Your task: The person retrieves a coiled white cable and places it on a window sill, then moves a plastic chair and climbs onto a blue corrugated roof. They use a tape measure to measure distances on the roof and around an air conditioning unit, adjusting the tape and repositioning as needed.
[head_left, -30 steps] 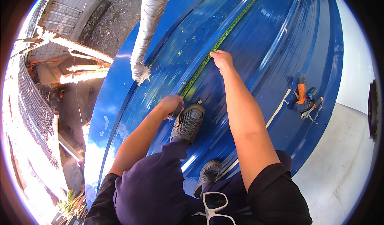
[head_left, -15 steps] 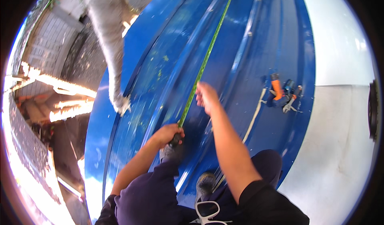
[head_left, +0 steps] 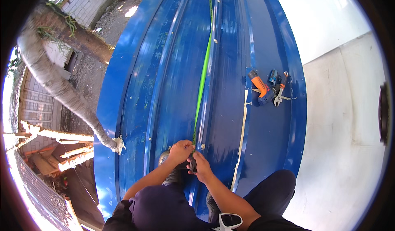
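We see the right hand [head_left: 201, 166] clasping the case [head_left: 193, 163]; we cannot tell whether the left hand [head_left: 180, 152] pinches the tape [head_left: 203, 83], which runs up the sheet [head_left: 265, 144] between its side edges. A slipped grip could whip it back; a knock could send the drill [head_left: 259, 84] off the right edge. Hands partly hide the case; the sheet's far edge is cut off.
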`<state>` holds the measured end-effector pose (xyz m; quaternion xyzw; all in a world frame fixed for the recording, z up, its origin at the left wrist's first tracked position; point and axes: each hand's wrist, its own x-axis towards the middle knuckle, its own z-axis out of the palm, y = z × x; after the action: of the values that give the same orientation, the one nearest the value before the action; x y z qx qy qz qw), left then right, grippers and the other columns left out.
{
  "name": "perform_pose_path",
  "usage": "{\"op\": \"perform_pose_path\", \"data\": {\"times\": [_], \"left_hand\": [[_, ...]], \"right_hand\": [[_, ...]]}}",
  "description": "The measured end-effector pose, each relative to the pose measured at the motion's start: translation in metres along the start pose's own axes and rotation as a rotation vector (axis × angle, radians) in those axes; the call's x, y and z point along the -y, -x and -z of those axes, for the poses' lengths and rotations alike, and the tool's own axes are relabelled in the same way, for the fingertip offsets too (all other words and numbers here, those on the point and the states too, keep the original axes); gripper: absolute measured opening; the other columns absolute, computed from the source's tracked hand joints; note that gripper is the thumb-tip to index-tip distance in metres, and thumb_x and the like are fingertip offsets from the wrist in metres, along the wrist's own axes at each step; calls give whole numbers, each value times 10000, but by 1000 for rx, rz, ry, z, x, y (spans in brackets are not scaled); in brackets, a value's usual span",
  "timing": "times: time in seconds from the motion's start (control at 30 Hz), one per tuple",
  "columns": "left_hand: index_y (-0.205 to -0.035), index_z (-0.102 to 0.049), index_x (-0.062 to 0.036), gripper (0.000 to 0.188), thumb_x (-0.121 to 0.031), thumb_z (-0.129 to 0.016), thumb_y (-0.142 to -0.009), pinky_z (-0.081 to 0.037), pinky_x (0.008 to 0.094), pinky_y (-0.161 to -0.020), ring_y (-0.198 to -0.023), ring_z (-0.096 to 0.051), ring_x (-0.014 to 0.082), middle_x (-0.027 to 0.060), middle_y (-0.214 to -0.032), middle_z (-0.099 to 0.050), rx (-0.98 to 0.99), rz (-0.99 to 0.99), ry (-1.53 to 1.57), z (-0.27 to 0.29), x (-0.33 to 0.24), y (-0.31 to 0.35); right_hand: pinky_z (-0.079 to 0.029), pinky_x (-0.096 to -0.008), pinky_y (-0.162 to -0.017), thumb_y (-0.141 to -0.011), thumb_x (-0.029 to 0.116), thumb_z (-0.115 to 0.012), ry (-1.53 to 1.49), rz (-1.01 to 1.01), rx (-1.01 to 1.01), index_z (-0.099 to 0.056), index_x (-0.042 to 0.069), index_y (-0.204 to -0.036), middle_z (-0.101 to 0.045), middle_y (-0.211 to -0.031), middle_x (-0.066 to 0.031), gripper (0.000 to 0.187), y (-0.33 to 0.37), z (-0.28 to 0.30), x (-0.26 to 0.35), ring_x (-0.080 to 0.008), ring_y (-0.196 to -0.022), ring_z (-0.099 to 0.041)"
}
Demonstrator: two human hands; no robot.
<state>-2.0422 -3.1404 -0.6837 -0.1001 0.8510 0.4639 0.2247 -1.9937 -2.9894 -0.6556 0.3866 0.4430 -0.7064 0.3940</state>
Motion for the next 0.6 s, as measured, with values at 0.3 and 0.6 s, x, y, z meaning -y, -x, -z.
{"op": "perform_pose_path", "data": {"times": [0.3,0.6], "left_hand": [[-992,-762,-48,238,-274,-723,-928,-562,357,-700,-728,-715,175,94,-764,-722,149,48,68,-26,-30,-53],[-926,-787,-64,296,-330,-662,-894,-592,386,-740,-742,-757,253,111,-785,-764,253,21,-148,-49,-32,-69]], "right_hand": [[-534,-364,-548,-1049,365,-655,22,29,-269,-617,196,-1105,-606,-873,41,182,5,36,-32,-117,-663,-585],[-426,-290,-543,-1041,174,-661,-100,99,-295,-673,96,-941,-560,-750,20,127,-4,68,-44,-102,-607,-528]]}}
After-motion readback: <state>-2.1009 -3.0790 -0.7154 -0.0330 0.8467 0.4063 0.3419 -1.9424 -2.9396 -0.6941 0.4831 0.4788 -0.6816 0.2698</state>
